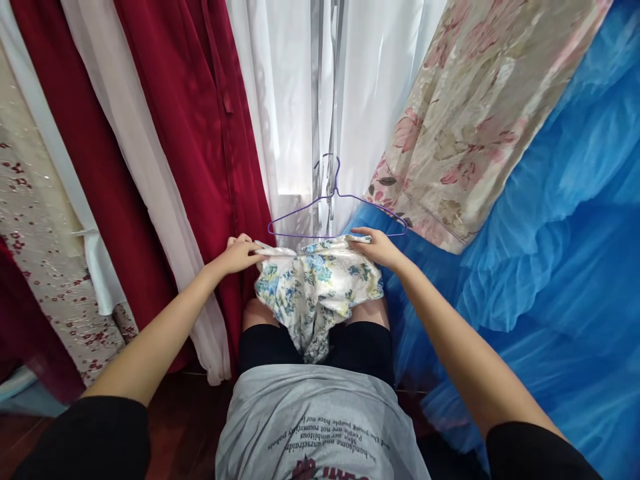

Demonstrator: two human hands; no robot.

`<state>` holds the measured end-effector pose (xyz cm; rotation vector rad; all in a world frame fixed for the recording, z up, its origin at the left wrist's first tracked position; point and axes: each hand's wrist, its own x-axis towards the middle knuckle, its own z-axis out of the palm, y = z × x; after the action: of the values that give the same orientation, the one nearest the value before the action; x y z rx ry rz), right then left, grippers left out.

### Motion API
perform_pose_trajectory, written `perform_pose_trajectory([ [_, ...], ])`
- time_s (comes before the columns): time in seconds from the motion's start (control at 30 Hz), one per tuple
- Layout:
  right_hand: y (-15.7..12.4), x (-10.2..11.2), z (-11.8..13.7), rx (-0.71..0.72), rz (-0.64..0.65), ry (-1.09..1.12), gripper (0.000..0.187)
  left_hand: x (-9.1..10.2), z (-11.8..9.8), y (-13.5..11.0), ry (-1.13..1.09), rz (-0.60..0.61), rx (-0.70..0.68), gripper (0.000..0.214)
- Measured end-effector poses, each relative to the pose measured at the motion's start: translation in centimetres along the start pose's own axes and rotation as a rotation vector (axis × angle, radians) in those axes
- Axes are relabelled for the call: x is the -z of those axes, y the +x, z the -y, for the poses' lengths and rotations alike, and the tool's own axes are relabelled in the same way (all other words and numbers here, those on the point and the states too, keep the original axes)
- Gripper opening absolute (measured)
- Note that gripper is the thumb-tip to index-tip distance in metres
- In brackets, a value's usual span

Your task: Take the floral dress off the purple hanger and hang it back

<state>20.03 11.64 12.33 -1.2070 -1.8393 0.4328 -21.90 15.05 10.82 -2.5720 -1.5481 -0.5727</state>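
Note:
A white garment with blue and yellow flowers (320,280) is spread across my thighs, its lower part bunched between them. It looks like a pair of shorts, though the folds hide its full shape. My left hand (241,256) pinches the left end of its upper edge. At the right end of that edge, my right hand (379,249) grips the cloth between thumb and fingers. Just beyond the upper edge is a purple wire hanger (337,196), hook pointing away from me. Its bottom bar runs close along the cloth; whether they touch, I cannot tell.
Dark red gowns (180,133) and pale gowns hang on the left. White curtain-like fabric (290,100) is straight ahead. On the right hang a floral dress (465,120) and a wide blue tulle skirt (560,267), close to my right arm.

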Motion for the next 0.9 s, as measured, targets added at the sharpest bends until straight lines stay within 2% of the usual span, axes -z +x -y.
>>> perform_pose_trajectory([
  [0.07,1.1,-2.0,-1.4,0.014,-0.095,-0.073,0.031,1.4,0.4,1.8,0.041,-0.056,0.069,0.041],
  [0.17,1.2,-4.1,-2.5,-0.002,-0.123,-0.166,0.034,3.2,-0.4,4.1,0.026,-0.175,0.073,0.037],
  [0.23,0.6,-4.9,-2.5,0.009,-0.133,-0.191,0.036,4.1,-2.1,5.2,-0.028,-0.245,-0.04,0.033],
  [0.33,-0.1,-5.4,-1.8,0.057,-0.087,-0.148,0.038,4.9,-6.1,6.4,-0.159,-0.287,-0.249,0.026],
  [0.4,-0.5,-5.0,-1.3,0.095,-0.029,-0.078,0.042,4.9,-8.8,7.1,-0.216,-0.35,-0.294,0.02],
  [0.47,-1.1,-3.9,-1.3,0.142,-0.025,-0.014,0.041,4.8,-10.8,7.5,-0.218,-0.485,-0.246,0.023],
  [0.53,-1.9,-2.1,-1.8,0.175,-0.145,0.011,0.04,4.5,-11.9,7.6,-0.192,-0.611,-0.175,0.029],
  [0.6,-2.8,0.3,-2.9,0.149,-0.325,-0.01,0.062,4.2,-12.1,7.4,-0.167,-0.659,-0.142,0.028],
  [0.67,-3.2,2.6,-4.0,0.086,-0.429,-0.069,0.087,3.9,-12.1,7.1,-0.151,-0.643,-0.152,0.021],
  [0.7,-3.2,3.6,-4.5,0.066,-0.431,-0.109,0.092,3.8,-12.1,7.0,-0.149,-0.631,-0.159,0.019],
  [0.77,-2.7,5.3,-5.1,0.059,-0.357,-0.191,0.089,3.7,-12.1,6.8,-0.152,-0.613,-0.158,0.018],
  [0.9,-1.8,7.6,-3.8,0.019,-0.158,-0.281,0.059,3.9,-11.5,6.9,-0.126,-0.611,-0.058,0.026],
])
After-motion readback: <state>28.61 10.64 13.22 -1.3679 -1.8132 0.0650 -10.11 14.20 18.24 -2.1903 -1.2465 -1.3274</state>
